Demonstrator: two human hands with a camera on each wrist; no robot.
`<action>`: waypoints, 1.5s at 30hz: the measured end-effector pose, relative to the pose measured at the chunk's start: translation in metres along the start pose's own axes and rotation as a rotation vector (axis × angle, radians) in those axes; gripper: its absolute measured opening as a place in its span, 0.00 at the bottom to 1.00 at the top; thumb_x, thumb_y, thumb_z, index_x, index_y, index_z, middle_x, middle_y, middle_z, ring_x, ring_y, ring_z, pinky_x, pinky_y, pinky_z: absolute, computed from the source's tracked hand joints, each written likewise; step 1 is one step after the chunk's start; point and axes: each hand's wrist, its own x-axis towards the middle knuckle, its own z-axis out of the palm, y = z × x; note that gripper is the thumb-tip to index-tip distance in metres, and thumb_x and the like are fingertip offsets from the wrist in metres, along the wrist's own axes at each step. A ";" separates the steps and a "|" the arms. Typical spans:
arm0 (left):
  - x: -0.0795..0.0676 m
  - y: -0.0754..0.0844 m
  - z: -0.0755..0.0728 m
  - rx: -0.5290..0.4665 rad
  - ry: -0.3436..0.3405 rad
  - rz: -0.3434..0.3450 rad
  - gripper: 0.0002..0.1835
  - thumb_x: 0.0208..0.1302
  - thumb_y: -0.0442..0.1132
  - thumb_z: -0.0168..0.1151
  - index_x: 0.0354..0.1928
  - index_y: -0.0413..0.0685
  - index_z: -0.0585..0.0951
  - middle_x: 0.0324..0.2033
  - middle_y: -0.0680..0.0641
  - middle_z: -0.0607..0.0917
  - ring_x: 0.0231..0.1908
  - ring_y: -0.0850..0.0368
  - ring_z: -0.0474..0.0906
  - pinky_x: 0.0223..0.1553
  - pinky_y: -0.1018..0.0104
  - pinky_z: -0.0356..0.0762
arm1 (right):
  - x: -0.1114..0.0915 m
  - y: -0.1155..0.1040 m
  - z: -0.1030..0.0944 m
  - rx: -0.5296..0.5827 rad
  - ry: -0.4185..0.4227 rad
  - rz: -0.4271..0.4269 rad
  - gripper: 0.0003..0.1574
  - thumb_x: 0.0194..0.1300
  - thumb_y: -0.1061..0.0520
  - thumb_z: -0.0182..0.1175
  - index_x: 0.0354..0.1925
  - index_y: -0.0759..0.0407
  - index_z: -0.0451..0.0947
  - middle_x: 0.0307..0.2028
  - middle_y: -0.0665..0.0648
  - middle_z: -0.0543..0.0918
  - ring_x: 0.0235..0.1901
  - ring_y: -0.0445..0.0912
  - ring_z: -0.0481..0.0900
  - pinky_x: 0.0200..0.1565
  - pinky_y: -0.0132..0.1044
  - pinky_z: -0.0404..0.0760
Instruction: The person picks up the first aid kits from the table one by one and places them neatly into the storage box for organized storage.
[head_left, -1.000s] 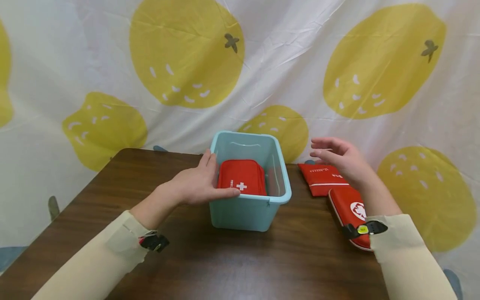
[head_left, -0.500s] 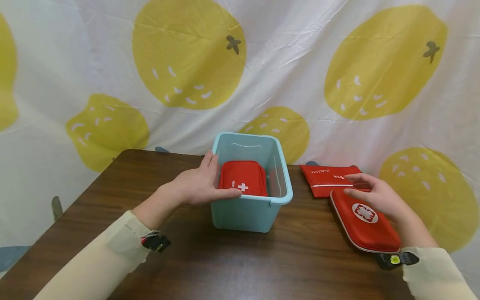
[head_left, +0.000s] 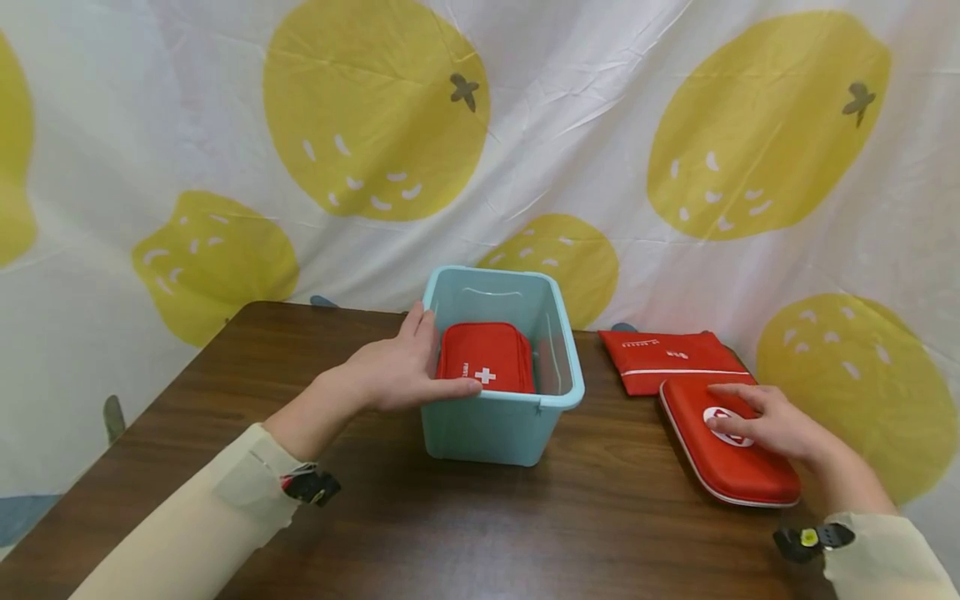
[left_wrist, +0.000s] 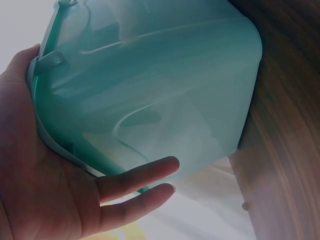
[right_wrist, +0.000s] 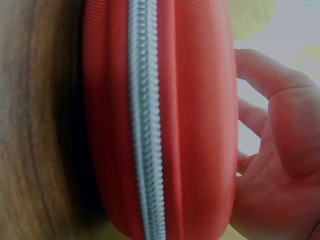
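Observation:
Inside the light blue plastic bin (head_left: 483, 429) lies a red first aid pouch (head_left: 480, 346) with a white cross. My left hand (head_left: 393, 367) rests against the bin's left front corner, thumb along the front rim and fingers stretched along the side. The left wrist view shows the straight fingers (left_wrist: 135, 177) beside the bin's outer wall. On the right, my right hand (head_left: 776, 425) is over a red zippered hard case (head_left: 697, 442), partly covering its white round emblem. Seen from the right wrist, the fingers lie loosely bent at the case's top, its pale zipper (right_wrist: 145, 125) facing the camera.
A flat red pouch (head_left: 667, 358) with a white stripe lies behind the hard case. All of this stands on a dark wooden table (head_left: 480, 533). A white curtain (head_left: 555, 125) printed with yellow lemons hangs at the table's back edge.
My right hand has moved right and down from beside the bin, over the flat pouch, and come down onto the red hard case. The left hand stays at the bin's rim.

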 end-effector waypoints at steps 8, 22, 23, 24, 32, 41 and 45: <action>0.002 -0.001 0.002 -0.011 0.010 0.005 0.68 0.60 0.83 0.60 0.87 0.44 0.48 0.84 0.41 0.55 0.47 0.46 0.87 0.46 0.51 0.88 | -0.005 -0.001 0.005 0.033 -0.025 0.046 0.44 0.74 0.43 0.69 0.77 0.66 0.73 0.69 0.81 0.67 0.64 0.70 0.65 0.54 0.48 0.70; 0.001 0.000 0.000 -0.003 -0.012 -0.012 0.70 0.59 0.85 0.59 0.88 0.46 0.46 0.86 0.42 0.52 0.47 0.48 0.87 0.43 0.54 0.87 | -0.015 -0.037 0.006 0.013 -0.165 0.063 0.54 0.68 0.39 0.74 0.83 0.53 0.66 0.73 0.75 0.60 0.66 0.68 0.64 0.53 0.49 0.75; 0.001 0.000 0.000 -0.004 -0.015 -0.013 0.70 0.59 0.85 0.59 0.88 0.46 0.45 0.86 0.42 0.51 0.46 0.49 0.87 0.43 0.55 0.87 | -0.015 -0.040 0.007 0.013 -0.163 0.064 0.54 0.68 0.39 0.74 0.83 0.53 0.67 0.72 0.74 0.61 0.66 0.67 0.64 0.53 0.49 0.75; 0.001 0.000 0.000 -0.006 -0.017 -0.014 0.71 0.59 0.85 0.59 0.88 0.46 0.45 0.86 0.42 0.51 0.45 0.49 0.87 0.44 0.55 0.87 | -0.014 -0.042 0.008 0.015 -0.163 0.064 0.54 0.67 0.38 0.75 0.83 0.53 0.67 0.72 0.74 0.61 0.66 0.67 0.64 0.53 0.48 0.75; 0.000 -0.001 0.000 0.001 -0.019 -0.015 0.70 0.60 0.85 0.58 0.88 0.45 0.44 0.87 0.41 0.50 0.44 0.48 0.87 0.45 0.53 0.87 | -0.004 -0.058 0.019 0.001 -0.165 0.075 0.55 0.64 0.37 0.77 0.80 0.53 0.69 0.64 0.71 0.66 0.63 0.61 0.68 0.51 0.46 0.77; 0.000 0.000 0.000 0.013 -0.016 -0.018 0.70 0.61 0.84 0.58 0.88 0.43 0.46 0.87 0.39 0.49 0.48 0.46 0.87 0.45 0.53 0.87 | 0.006 -0.075 0.029 -0.034 -0.158 0.105 0.56 0.60 0.34 0.79 0.77 0.55 0.70 0.58 0.69 0.68 0.59 0.61 0.70 0.47 0.44 0.78; 0.000 0.001 0.000 0.012 -0.013 -0.013 0.70 0.61 0.84 0.58 0.88 0.43 0.46 0.87 0.39 0.49 0.48 0.46 0.87 0.45 0.53 0.87 | 0.008 -0.081 0.031 -0.046 -0.153 0.099 0.55 0.60 0.34 0.79 0.76 0.55 0.71 0.57 0.69 0.68 0.59 0.63 0.70 0.46 0.44 0.78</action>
